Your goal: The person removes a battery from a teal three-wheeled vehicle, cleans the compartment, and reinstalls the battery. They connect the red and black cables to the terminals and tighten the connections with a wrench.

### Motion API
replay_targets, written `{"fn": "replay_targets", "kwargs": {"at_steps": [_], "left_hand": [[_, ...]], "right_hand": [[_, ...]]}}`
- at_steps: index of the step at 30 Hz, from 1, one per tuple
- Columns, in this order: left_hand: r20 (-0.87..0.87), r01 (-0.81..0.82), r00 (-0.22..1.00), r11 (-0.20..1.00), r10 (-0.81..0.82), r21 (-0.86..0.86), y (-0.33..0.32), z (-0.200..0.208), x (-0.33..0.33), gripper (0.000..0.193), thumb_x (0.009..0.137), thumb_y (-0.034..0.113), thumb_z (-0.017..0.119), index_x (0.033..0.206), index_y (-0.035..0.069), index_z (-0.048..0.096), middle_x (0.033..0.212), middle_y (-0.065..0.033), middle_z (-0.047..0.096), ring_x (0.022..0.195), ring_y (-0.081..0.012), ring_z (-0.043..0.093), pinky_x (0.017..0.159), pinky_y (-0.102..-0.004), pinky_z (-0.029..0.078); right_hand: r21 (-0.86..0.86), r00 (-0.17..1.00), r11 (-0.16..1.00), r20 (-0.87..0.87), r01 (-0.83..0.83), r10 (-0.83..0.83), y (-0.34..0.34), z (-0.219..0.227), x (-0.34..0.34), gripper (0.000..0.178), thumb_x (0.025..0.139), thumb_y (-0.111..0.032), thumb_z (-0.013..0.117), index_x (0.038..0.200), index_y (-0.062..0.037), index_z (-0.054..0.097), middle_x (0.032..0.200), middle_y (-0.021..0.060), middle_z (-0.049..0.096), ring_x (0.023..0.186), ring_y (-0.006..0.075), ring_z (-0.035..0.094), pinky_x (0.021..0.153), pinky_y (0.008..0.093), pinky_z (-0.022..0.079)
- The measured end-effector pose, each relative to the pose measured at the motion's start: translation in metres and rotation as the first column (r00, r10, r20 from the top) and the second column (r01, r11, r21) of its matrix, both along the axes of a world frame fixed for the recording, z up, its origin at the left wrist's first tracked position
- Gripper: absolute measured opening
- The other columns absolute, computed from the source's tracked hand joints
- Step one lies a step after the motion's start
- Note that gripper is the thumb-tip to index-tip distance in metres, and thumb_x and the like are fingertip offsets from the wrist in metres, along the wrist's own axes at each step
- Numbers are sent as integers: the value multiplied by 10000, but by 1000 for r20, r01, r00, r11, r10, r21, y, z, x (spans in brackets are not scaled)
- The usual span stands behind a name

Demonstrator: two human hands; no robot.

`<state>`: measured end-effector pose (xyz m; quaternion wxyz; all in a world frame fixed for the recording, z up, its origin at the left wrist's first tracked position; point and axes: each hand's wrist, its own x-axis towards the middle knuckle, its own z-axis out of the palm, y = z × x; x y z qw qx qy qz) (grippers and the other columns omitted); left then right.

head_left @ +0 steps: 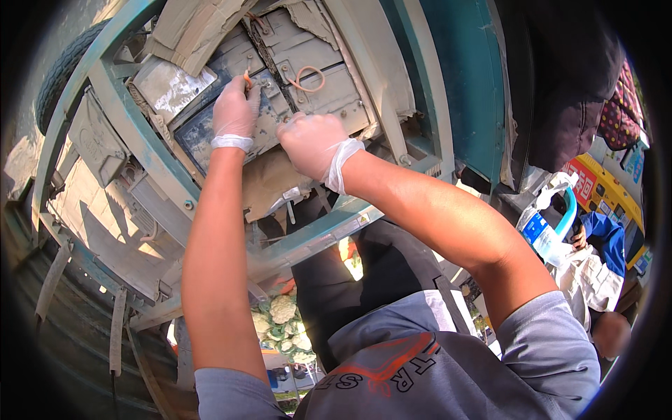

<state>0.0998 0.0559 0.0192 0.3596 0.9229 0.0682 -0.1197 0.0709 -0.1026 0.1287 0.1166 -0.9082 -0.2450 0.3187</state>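
Dusty batteries (pixel 308 45) sit side by side in a teal metal frame, with a dark gap running between them. My left hand (pixel 236 112), in a thin clear glove, pinches a short orange cable (pixel 247 80) close to a battery terminal. Lower and to the right, my right hand (pixel 313 143), gloved the same way, is closed in a fist over the batteries' near edge. Whatever its fingers hold is hidden beneath the hand. A loop of orange wire (pixel 308 78) rises from a terminal just beyond that fist.
Torn cardboard (pixel 196 31) lies over the far left of the batteries. The teal frame's near bar (pixel 308 238) crosses below my hands. A black tyre (pixel 66 70) stands far left. At right are a bag with a bottle (pixel 542 231) and a yellow box (pixel 609 192). Cauliflowers (pixel 283 310) show below.
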Motion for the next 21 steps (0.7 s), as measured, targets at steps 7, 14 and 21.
{"fn": "replay_targets", "kwargs": {"at_steps": [7, 14, 21], "left_hand": [[-13, 33, 999, 999, -33, 26, -5, -1, 5, 202, 826, 214, 672, 880, 22, 646, 881, -225, 661, 830, -415, 635, 732, -477, 501], [-93, 8, 996, 995, 1, 99, -11, 5, 7, 235, 818, 236, 651, 882, 10, 652, 897, -247, 661, 867, -431, 633, 776, -490, 498], [-101, -26, 994, 992, 39, 125, -15, 4, 5, 233, 818, 230, 642, 887, 8, 647, 915, -250, 660, 883, -436, 632, 789, -494, 499]], "right_hand": [[91, 979, 977, -96, 191, -183, -21, 21, 0, 221, 771, -156, 621, 957, -46, 664, 930, 184, 681, 832, 372, 679, 750, 455, 549], [344, 804, 784, 117, 517, -582, -92, -11, 15, 350, 802, -275, 719, 1089, -88, 651, 977, 172, 660, 919, 368, 637, 828, 432, 511], [188, 792, 949, 523, 254, -316, -93, -46, 50, 308, 792, -258, 706, 1075, -141, 680, 1103, 110, 614, 1079, 319, 566, 916, 410, 432]]}}
